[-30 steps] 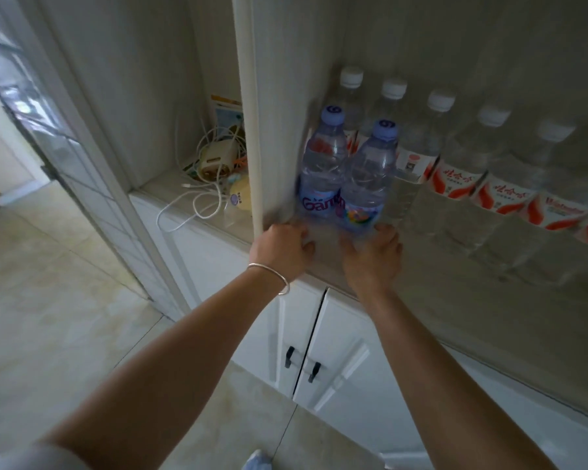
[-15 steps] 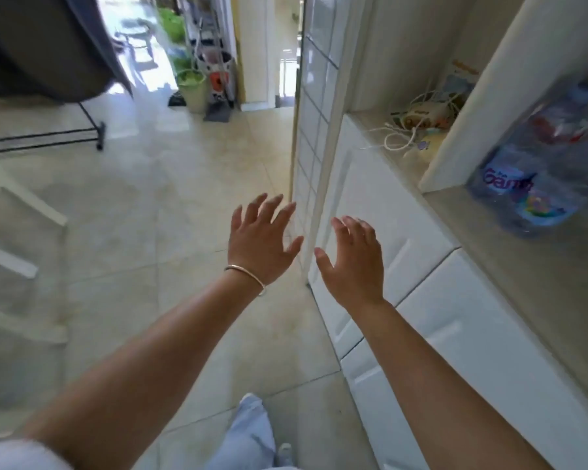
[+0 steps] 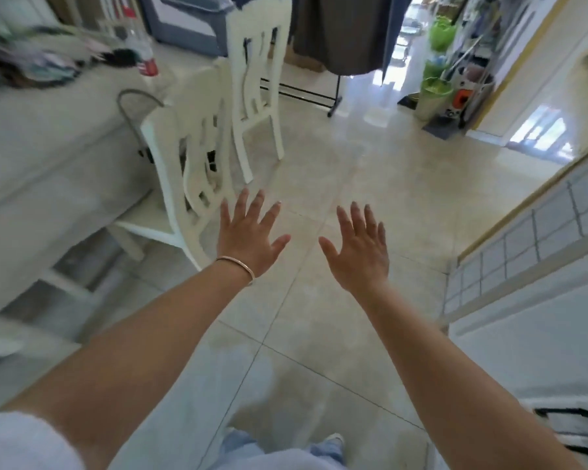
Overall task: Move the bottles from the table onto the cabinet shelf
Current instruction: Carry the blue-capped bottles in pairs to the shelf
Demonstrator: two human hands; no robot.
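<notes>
Both my hands hang in the air over the tiled floor, fingers spread and holding nothing. My left hand [image 3: 250, 234] wears a thin bracelet at the wrist; my right hand [image 3: 358, 247] is beside it, a little lower. Far off at the upper left stands a clear bottle with a red label [image 3: 143, 49] on the pale table [image 3: 58, 130]. The white cabinet [image 3: 540, 351] shows only as its front at the right edge; its shelf and the bottles on it are out of view.
Two white chairs [image 3: 201, 157] stand against the table, just left of my left hand. Blurred clutter lies on the table's far end. A dark garment rack [image 3: 336, 45] and green bins [image 3: 435, 86] are at the back. A tiled wall panel [image 3: 530, 239] runs along the right.
I have turned left, away from the cabinet. The two blue-capped bottles my hands were at a second ago have left the view. Both hands came away empty, fingers spread, and the table came into sight.
</notes>
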